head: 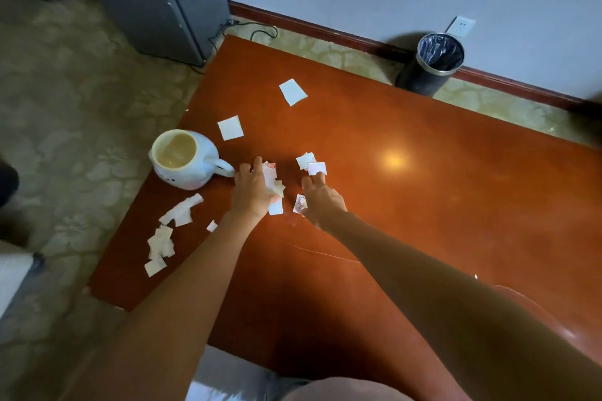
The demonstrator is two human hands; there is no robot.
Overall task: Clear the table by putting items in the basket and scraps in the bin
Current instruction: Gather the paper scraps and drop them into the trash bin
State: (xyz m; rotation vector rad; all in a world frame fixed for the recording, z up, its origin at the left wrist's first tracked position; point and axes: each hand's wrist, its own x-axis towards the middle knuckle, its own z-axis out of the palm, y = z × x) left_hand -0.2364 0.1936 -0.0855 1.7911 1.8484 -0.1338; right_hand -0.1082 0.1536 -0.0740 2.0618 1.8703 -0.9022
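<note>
Table (423, 192): left hand (252, 194) half-hides gripped scraps (272, 180).

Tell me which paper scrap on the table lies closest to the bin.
The lone white square scrap at the far end of the table, toward the bin; the rest lie back nearer the mug.

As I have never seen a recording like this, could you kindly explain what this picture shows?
No machine here: a person wears a camera on the head, looking down at their own bare hands. The left hand grips a bunch of paper scraps; the right hand reaches with straight fingers to a small scrap. On the brown table are a white mug and loose scraps. A black bin stands on the floor by the wall.
</note>
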